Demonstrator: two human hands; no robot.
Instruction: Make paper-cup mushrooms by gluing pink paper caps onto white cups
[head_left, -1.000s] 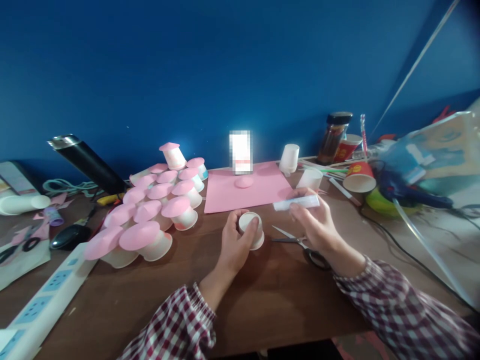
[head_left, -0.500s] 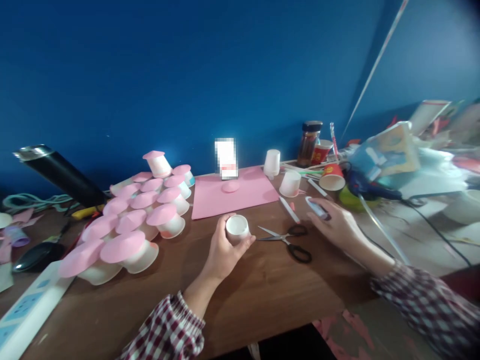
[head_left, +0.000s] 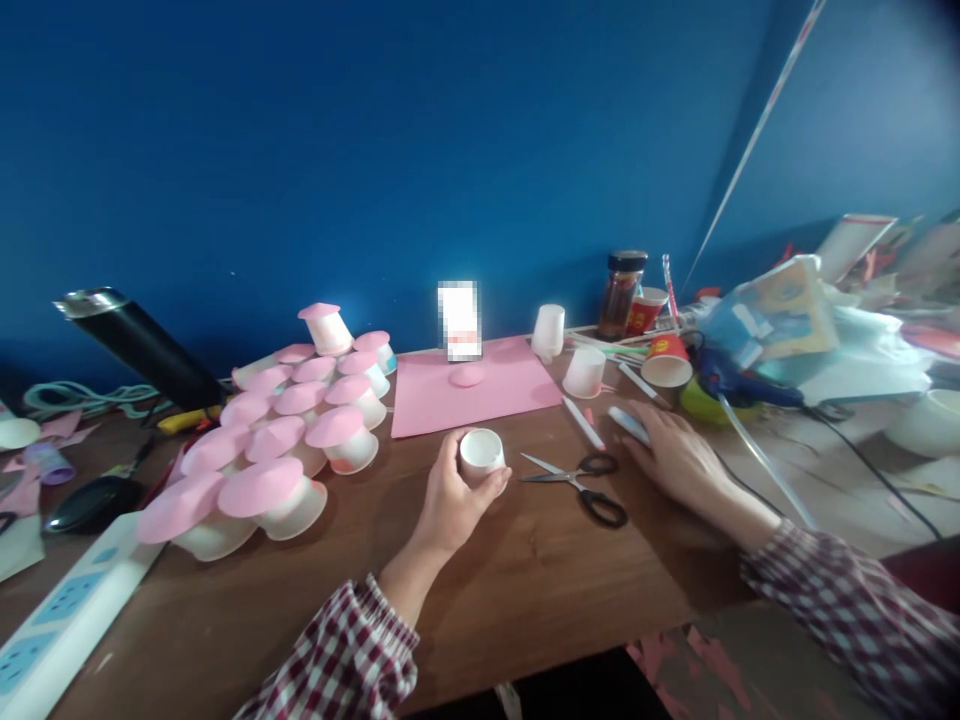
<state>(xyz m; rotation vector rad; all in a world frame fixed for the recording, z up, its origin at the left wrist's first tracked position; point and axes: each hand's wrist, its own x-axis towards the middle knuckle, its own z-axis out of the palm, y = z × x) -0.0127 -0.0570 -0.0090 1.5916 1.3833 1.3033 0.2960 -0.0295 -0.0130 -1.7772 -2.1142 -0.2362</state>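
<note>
My left hand (head_left: 457,500) is wrapped round a small white paper cup (head_left: 482,452), its mouth tilted up towards me. Low over the table at the right, my right hand (head_left: 686,460) has a white marker (head_left: 628,425) between thumb and fingers; part of the marker is covered by the hand. Between the hands, scissors (head_left: 574,478) with black handles lie spread, their tips towards the cup. Another white marker (head_left: 583,424) lies just beyond them. Behind the cup is a pink sheet (head_left: 420,410) with a pink paper cone (head_left: 466,376) on it.
Several white cups with pink cone tops (head_left: 262,485) crowd the left. A power strip (head_left: 75,600) and black flask (head_left: 142,345) lie beyond them. White cups (head_left: 583,372), red cups (head_left: 666,360), a brown jar (head_left: 622,292) and a blue glue gun (head_left: 750,380) stand or lie right.
My right hand has settled lower towards the tabletop, with the marker at its fingers. My left hand keeps hold of the cup. The whole view has shifted slightly.
</note>
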